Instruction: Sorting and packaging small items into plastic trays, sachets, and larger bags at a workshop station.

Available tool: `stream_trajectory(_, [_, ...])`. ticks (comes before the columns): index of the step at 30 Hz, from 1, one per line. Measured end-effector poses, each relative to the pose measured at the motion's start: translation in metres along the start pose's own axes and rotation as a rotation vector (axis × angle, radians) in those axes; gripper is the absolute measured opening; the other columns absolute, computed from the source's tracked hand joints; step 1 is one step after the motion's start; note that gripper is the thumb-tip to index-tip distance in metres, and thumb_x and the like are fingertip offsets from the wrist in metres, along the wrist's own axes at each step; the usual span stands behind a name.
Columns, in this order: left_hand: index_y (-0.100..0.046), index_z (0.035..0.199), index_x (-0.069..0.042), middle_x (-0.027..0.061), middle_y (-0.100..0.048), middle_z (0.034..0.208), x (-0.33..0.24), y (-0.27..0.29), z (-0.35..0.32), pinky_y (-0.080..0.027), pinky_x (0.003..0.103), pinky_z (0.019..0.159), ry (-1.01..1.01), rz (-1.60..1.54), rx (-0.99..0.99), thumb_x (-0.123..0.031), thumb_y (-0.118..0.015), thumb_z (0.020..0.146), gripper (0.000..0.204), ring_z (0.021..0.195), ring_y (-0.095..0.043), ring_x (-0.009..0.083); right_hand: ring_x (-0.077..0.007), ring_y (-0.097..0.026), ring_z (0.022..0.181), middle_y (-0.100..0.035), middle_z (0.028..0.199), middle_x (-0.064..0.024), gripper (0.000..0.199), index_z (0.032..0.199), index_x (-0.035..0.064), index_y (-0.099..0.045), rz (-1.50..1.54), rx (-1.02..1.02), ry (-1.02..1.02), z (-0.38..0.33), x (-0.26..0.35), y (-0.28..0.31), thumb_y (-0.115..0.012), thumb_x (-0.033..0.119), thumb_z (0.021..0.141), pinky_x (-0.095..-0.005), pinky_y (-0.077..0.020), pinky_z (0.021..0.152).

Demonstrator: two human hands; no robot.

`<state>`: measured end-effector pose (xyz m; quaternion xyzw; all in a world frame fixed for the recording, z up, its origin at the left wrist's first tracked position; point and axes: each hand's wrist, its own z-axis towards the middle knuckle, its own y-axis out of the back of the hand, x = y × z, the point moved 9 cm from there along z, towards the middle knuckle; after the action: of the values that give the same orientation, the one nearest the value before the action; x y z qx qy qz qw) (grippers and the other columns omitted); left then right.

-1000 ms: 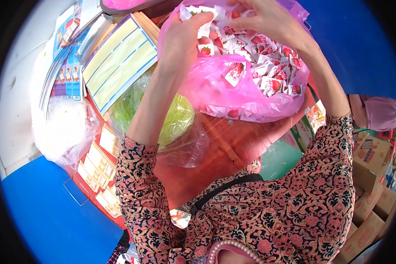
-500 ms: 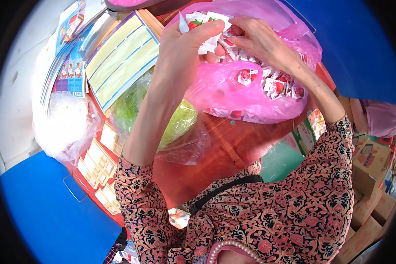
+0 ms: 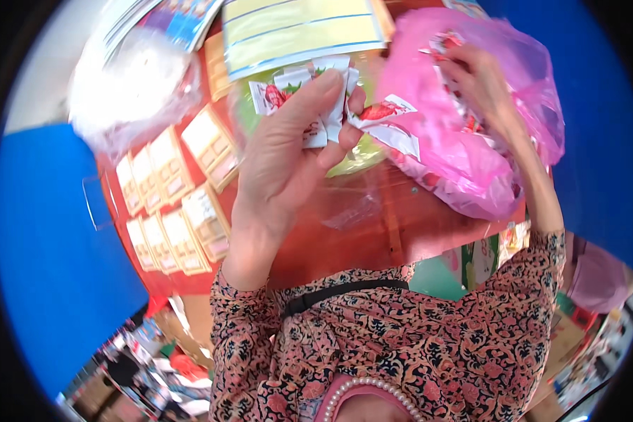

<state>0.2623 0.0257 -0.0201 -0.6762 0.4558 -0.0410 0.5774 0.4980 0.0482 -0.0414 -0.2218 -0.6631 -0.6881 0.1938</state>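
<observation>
My left hand (image 3: 278,158) is closed on several small white packets (image 3: 335,105) printed with red strawberries, fanned out between thumb and fingers. Another strawberry packet (image 3: 387,111) juts out beside those fingertips, towards the pink bag; whether it is gripped I cannot tell. To the right, my right hand (image 3: 482,81) reaches into the open pink plastic bag (image 3: 429,84), which holds many more such packets. Its fingers are bent at a red-and-white packet (image 3: 449,42) near the bag's far side. Motion blur softens the fingertips there.
Behind my left hand lies a yellow sheet with blue lines (image 3: 299,32), over a clear bag with something light green (image 3: 362,158). Small wooden-framed trays (image 3: 207,144) stand left on the red table (image 3: 309,246), near a white plastic bag (image 3: 137,84). Blue surfaces (image 3: 56,246) flank the table.
The two hands have moved apart. My left hand came away from the bag to the left with its packets; my right hand went over the bag's contents. The whole view has shifted.
</observation>
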Motion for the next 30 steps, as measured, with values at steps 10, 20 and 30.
stream_trajectory(10, [-0.054, 0.107, -0.005, 0.0053, -0.058, 0.080, 0.000, 0.111, -0.114, -0.041, 0.021, 0.046, -0.183, -0.054, -0.364, -0.023, -0.057, 0.090, 0.025, 0.064, -0.054, 0.0101, -0.0021, -0.045, 0.063, -0.056, 0.073, 0.0041, 0.012, 0.091, 0.0019, -0.066, 0.268, -0.042, -0.025, -0.014, 0.069, 0.058, -0.061, 0.013, 0.088, -0.0174, -0.0331, 0.055])
stream_trajectory(20, [-0.046, 0.115, -0.007, 0.0066, -0.048, 0.085, -0.016, 0.157, -0.184, -0.039, 0.017, 0.046, -0.462, -0.278, -0.301, -0.019, -0.049, 0.094, 0.024, 0.060, -0.049, 0.0095, -0.0038, -0.049, 0.061, -0.056, 0.068, 0.0009, 0.013, 0.085, -0.0006, -0.064, 0.204, 0.643, 0.291, 0.021, 0.274, -0.130, -0.061, 0.012, 0.084, -0.0197, -0.0383, 0.055])
stream_trajectory(30, [-0.038, 0.123, -0.003, 0.0035, -0.045, 0.094, -0.035, 0.180, -0.223, -0.037, 0.016, 0.062, -0.679, 0.052, -0.348, -0.007, -0.042, 0.095, 0.028, 0.076, -0.044, 0.0061, -0.0067, -0.053, 0.062, -0.057, 0.064, -0.0038, 0.009, 0.082, -0.0054, -0.061, 0.186, 0.776, 0.403, 0.010, 0.277, -0.226, -0.060, 0.004, 0.083, -0.0245, -0.0422, 0.056])
